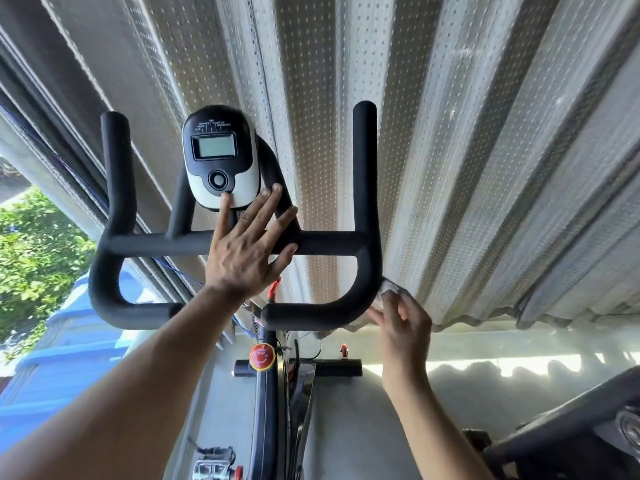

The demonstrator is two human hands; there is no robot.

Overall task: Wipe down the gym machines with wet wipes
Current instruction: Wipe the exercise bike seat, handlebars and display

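An exercise bike's black foam handlebar (149, 245) fills the middle of the head view. Its black-and-white console (221, 157) stands above the crossbar. My left hand (247, 249) lies flat with straight, spread fingers over the crossbar's middle, and its thumb touches the console's lower edge. My right hand (403, 322) holds a white wet wipe (389, 289) against the handlebar's lower right bend. Most of the wipe is hidden behind the bar and my fingers.
A corrugated perforated metal wall (450, 133) stands close behind the bike. Below the handlebar are the bike frame, a red knob (262, 356), a pedal (213, 464) and a concrete floor. Part of another dark machine (571, 427) sits at the lower right. Greenery and a blue structure lie to the left.
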